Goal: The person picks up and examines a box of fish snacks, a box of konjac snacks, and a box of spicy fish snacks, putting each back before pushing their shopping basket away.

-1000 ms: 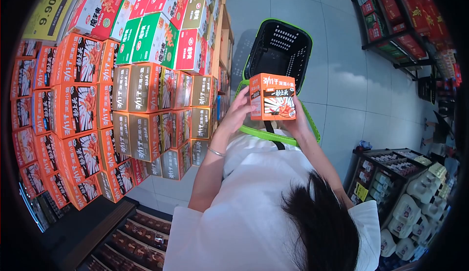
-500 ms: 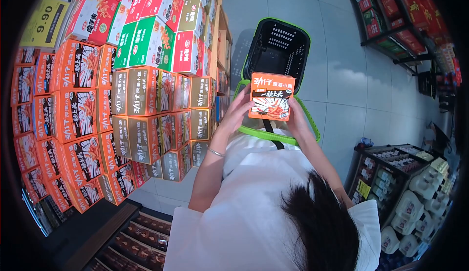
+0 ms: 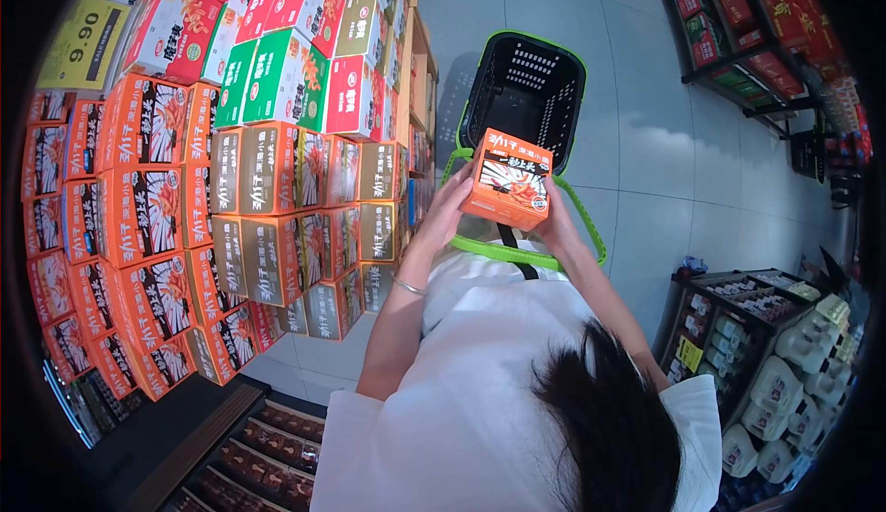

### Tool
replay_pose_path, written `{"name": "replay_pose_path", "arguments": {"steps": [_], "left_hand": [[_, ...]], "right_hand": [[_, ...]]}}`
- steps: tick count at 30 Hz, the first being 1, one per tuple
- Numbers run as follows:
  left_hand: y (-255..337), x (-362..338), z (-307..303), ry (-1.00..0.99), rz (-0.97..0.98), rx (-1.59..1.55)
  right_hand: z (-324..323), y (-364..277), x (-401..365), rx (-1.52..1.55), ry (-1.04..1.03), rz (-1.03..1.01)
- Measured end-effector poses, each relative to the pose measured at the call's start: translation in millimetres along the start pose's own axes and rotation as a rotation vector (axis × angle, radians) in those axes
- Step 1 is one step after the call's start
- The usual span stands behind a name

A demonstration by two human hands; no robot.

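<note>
An orange snack box with white Chinese lettering and a fish picture is held between my two hands, tilted so that its lower side shows. My left hand grips its left side, and my right hand is closed on its right side, with part of the fingers hidden behind it. Just beyond the box stands a black shopping basket with a green rim. Its green handle loops below the box, near my wrists.
Stacked orange boxes and brown boxes fill the left, under red, green and white cartons. A yellow price sign reads 9.90. Shelving stands at upper right, and a display with white jugs at lower right.
The snack box has been tilted and turned slightly clockwise, so its lower side now shows. Both hands have shifted with it and keep their hold. The basket stays in place.
</note>
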State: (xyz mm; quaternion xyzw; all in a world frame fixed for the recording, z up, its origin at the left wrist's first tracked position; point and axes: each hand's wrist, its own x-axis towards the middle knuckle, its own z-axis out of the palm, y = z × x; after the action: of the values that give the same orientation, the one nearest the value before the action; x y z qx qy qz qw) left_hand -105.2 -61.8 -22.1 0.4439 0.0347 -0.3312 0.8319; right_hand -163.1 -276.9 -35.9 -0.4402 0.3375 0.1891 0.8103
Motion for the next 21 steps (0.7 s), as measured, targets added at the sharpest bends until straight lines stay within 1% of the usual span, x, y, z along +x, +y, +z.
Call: {"name": "replay_pose_path", "arguments": {"steps": [2, 7, 21], "left_hand": [[-2, 0, 0, 0.024, -0.02, 0.01], [-2, -2, 4, 0.031, -0.029, 0.008], [-9, -2, 6, 0.049, -0.049, 0.014]], "right_hand": [[1, 0, -1, -0.03, -0.002, 0.021], [5, -2, -6, -0.012, -0.004, -0.006], [-9, 6, -4, -0.007, 0.022, 0.024]]}}
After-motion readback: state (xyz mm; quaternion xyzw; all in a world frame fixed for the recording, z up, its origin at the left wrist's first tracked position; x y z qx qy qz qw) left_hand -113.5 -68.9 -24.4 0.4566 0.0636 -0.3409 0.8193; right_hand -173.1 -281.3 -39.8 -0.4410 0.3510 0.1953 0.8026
